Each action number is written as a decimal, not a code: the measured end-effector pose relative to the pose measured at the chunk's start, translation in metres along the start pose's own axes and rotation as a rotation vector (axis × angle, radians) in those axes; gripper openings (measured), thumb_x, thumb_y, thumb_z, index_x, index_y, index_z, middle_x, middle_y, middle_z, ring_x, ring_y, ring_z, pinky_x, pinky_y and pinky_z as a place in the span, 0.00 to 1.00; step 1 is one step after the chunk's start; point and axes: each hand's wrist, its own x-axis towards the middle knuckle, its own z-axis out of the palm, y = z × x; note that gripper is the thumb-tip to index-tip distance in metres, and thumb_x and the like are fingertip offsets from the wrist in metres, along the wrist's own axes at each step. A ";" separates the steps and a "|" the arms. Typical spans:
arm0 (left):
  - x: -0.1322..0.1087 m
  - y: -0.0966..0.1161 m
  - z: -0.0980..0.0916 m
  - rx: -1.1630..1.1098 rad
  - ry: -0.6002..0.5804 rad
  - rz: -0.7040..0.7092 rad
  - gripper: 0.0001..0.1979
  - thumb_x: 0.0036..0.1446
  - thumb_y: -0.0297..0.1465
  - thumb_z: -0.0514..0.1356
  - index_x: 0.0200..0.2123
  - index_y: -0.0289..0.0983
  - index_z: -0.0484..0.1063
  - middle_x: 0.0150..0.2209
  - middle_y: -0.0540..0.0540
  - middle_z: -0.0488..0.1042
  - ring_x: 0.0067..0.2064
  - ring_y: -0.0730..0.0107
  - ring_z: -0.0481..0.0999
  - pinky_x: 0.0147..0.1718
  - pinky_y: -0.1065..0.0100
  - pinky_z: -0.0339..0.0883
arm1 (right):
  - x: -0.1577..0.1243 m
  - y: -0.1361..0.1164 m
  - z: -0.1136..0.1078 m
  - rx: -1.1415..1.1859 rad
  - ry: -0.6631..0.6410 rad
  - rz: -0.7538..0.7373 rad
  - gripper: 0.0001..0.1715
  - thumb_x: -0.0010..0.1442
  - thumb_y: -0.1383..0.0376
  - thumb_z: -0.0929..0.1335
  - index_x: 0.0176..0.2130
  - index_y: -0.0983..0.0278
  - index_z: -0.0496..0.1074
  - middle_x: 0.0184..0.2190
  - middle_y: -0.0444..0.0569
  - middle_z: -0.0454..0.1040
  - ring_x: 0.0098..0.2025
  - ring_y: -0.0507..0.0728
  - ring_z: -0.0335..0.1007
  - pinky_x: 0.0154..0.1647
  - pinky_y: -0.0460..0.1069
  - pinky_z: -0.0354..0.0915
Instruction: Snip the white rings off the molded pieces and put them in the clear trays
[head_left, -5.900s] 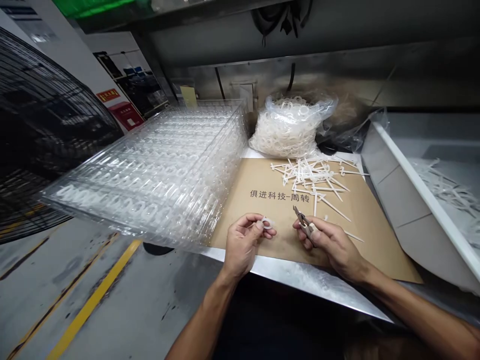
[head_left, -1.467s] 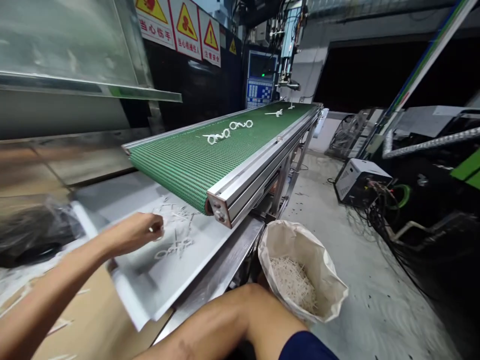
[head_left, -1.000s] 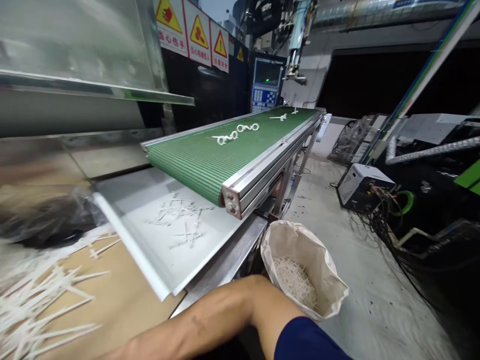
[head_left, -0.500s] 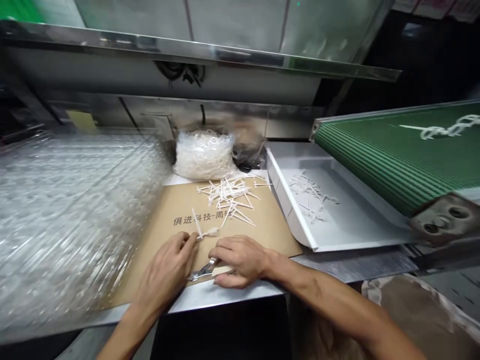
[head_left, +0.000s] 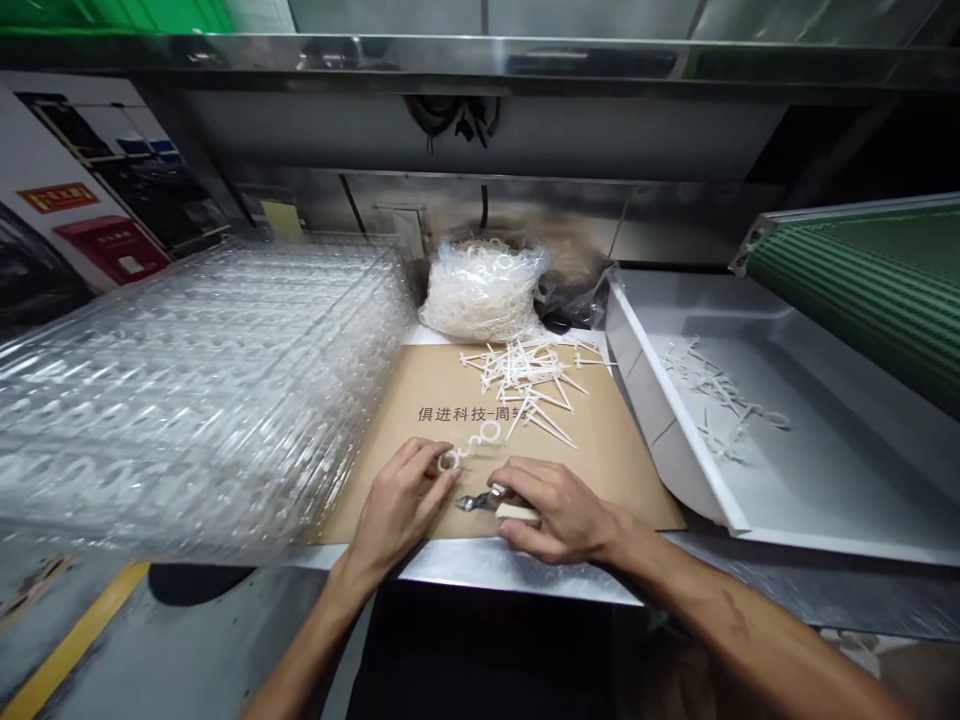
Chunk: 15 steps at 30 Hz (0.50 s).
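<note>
Between the thumb and fingers of my left hand (head_left: 403, 500) is a small white plastic part with rings (head_left: 489, 431), held over the cardboard sheet (head_left: 600, 480). My right hand (head_left: 559, 508) is wrapped round the pale handles of a pair of cutting pliers (head_left: 480, 501). The metal jaws of the pliers point left, toward my left fingertips, and are apart from the ringed part. Farther back on the cardboard lies a loose pile of thin white plastic sprues (head_left: 525, 375).
Stacked clear plastic trays (head_left: 195, 390) stand at the left. Behind the pile sits a clear bag (head_left: 484, 290) full of white rings. On the right a white tray (head_left: 795, 480) holds several white pieces (head_left: 720, 390), beside a green conveyor belt (head_left: 862, 300).
The view has swung left. The white part in my left hand now shows rings rather than a straight stem. The pliers remain in my right hand, their jaws now more plainly visible.
</note>
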 end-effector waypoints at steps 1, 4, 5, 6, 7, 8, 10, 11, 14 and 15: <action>0.000 0.003 0.000 -0.029 0.041 -0.013 0.11 0.66 0.34 0.59 0.49 0.39 0.72 0.40 0.47 0.73 0.38 0.68 0.74 0.40 0.66 0.69 | 0.001 -0.003 -0.002 0.058 0.011 0.049 0.15 0.64 0.60 0.65 0.48 0.65 0.69 0.36 0.52 0.73 0.35 0.58 0.68 0.38 0.51 0.66; -0.001 0.011 0.001 -0.106 0.167 -0.025 0.11 0.64 0.34 0.62 0.48 0.39 0.73 0.37 0.49 0.72 0.35 0.71 0.72 0.37 0.68 0.67 | 0.003 -0.014 -0.009 0.224 0.040 0.226 0.15 0.67 0.62 0.65 0.51 0.64 0.70 0.41 0.52 0.75 0.40 0.57 0.70 0.43 0.51 0.65; -0.001 0.014 0.002 -0.130 0.204 -0.022 0.11 0.63 0.33 0.63 0.48 0.39 0.73 0.36 0.49 0.72 0.34 0.72 0.71 0.36 0.69 0.67 | 0.004 -0.017 -0.011 0.265 0.038 0.279 0.14 0.68 0.61 0.64 0.50 0.64 0.71 0.42 0.51 0.75 0.41 0.57 0.71 0.43 0.51 0.64; -0.002 0.016 0.004 -0.149 0.232 -0.018 0.11 0.62 0.33 0.64 0.48 0.38 0.73 0.36 0.49 0.72 0.34 0.72 0.71 0.36 0.69 0.66 | 0.004 -0.020 -0.013 0.298 0.031 0.325 0.13 0.69 0.61 0.64 0.49 0.64 0.72 0.42 0.50 0.76 0.42 0.57 0.71 0.43 0.50 0.64; -0.002 0.017 0.006 -0.162 0.252 -0.010 0.11 0.62 0.32 0.64 0.47 0.38 0.73 0.35 0.49 0.72 0.34 0.73 0.71 0.36 0.70 0.66 | 0.005 -0.023 -0.015 0.322 0.018 0.362 0.13 0.69 0.61 0.64 0.48 0.64 0.72 0.41 0.49 0.76 0.42 0.57 0.72 0.43 0.50 0.64; -0.002 0.018 0.007 -0.169 0.266 0.001 0.11 0.62 0.31 0.64 0.47 0.37 0.73 0.35 0.49 0.72 0.34 0.73 0.71 0.36 0.70 0.66 | 0.005 -0.025 -0.016 0.335 0.002 0.396 0.13 0.69 0.60 0.63 0.47 0.63 0.73 0.40 0.49 0.77 0.41 0.57 0.72 0.43 0.50 0.63; -0.003 0.020 0.009 -0.168 0.287 0.029 0.11 0.61 0.30 0.65 0.47 0.36 0.73 0.36 0.49 0.72 0.35 0.73 0.71 0.36 0.70 0.66 | 0.007 -0.027 -0.018 0.335 -0.026 0.452 0.12 0.70 0.60 0.63 0.44 0.63 0.73 0.39 0.47 0.77 0.40 0.56 0.71 0.41 0.50 0.63; -0.003 0.020 0.010 -0.162 0.296 0.047 0.11 0.61 0.29 0.65 0.47 0.36 0.73 0.36 0.48 0.72 0.35 0.73 0.71 0.37 0.70 0.67 | 0.007 -0.028 -0.018 0.329 -0.037 0.473 0.12 0.70 0.59 0.63 0.43 0.63 0.73 0.38 0.47 0.77 0.39 0.56 0.71 0.40 0.50 0.62; -0.004 0.020 0.009 -0.154 0.322 0.091 0.12 0.61 0.27 0.65 0.48 0.35 0.73 0.36 0.47 0.72 0.36 0.73 0.71 0.37 0.70 0.67 | 0.009 -0.028 -0.019 0.302 -0.066 0.516 0.13 0.70 0.59 0.63 0.39 0.63 0.72 0.37 0.47 0.77 0.38 0.56 0.71 0.39 0.50 0.61; -0.005 0.020 0.009 -0.157 0.331 0.104 0.13 0.60 0.27 0.65 0.49 0.35 0.73 0.36 0.47 0.72 0.36 0.73 0.71 0.37 0.69 0.67 | 0.010 -0.028 -0.019 0.296 -0.073 0.525 0.13 0.70 0.59 0.63 0.39 0.63 0.71 0.37 0.47 0.77 0.38 0.56 0.72 0.39 0.50 0.61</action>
